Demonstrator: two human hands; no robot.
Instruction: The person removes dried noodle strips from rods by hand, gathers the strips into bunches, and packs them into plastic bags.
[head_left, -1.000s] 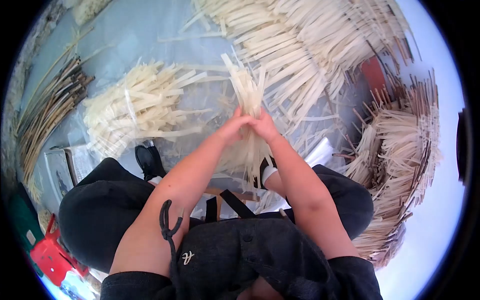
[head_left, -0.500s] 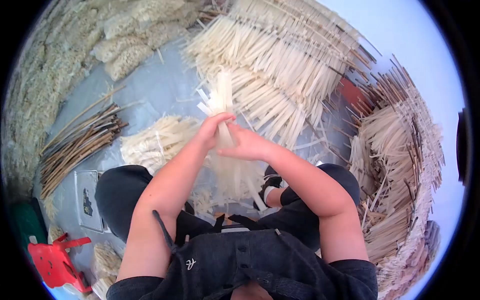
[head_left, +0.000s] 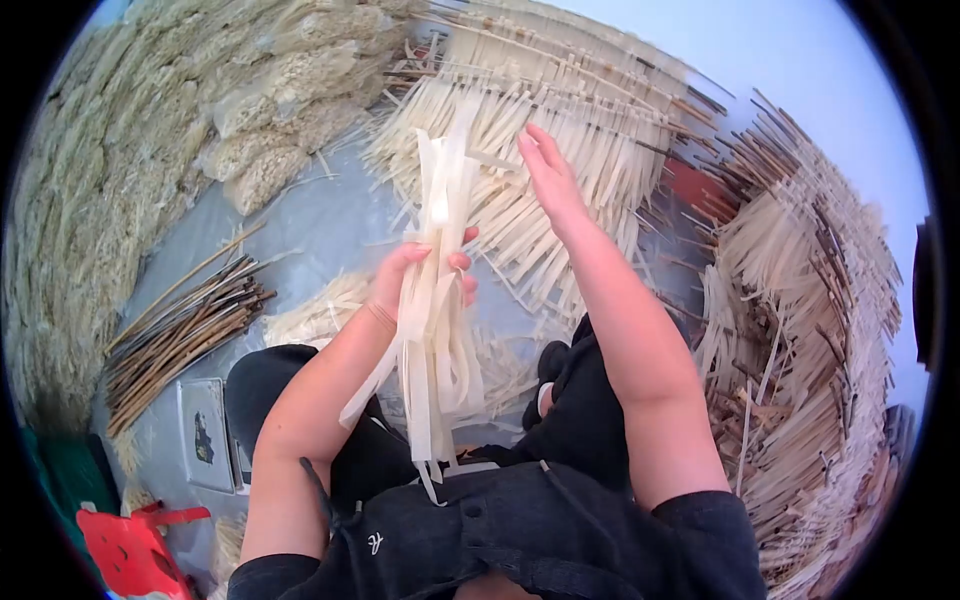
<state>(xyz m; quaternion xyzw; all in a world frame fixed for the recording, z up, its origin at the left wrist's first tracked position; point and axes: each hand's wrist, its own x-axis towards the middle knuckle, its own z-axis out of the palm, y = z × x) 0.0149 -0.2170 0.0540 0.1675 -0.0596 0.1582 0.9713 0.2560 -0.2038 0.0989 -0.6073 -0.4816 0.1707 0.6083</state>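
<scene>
My left hand (head_left: 392, 278) is wrapped round the middle of a bundle of pale, flat strips (head_left: 430, 335). The bundle stands roughly lengthwise in front of my chest, its lower ends hanging loose over my lap and its upper ends fanned out. To the right of those upper ends, my right hand (head_left: 553, 185) is raised with fingers stretched out, holding nothing that I can see. One strip (head_left: 495, 160) sticks out sideways from the bundle towards its fingertips; whether they touch is unclear.
Rods hung with pale strips (head_left: 560, 150) lie stacked ahead, with another large stack (head_left: 790, 330) on the right. Brown sticks (head_left: 185, 335) lie on the left floor, near a metal tray (head_left: 207, 435) and a red stool (head_left: 135, 550). Bagged shredded material (head_left: 150, 150) is piled back left.
Both hands were together on the bundle. My right hand has come off it and risen to the upper right. The bundle now shows sharply, held by my left hand alone.
</scene>
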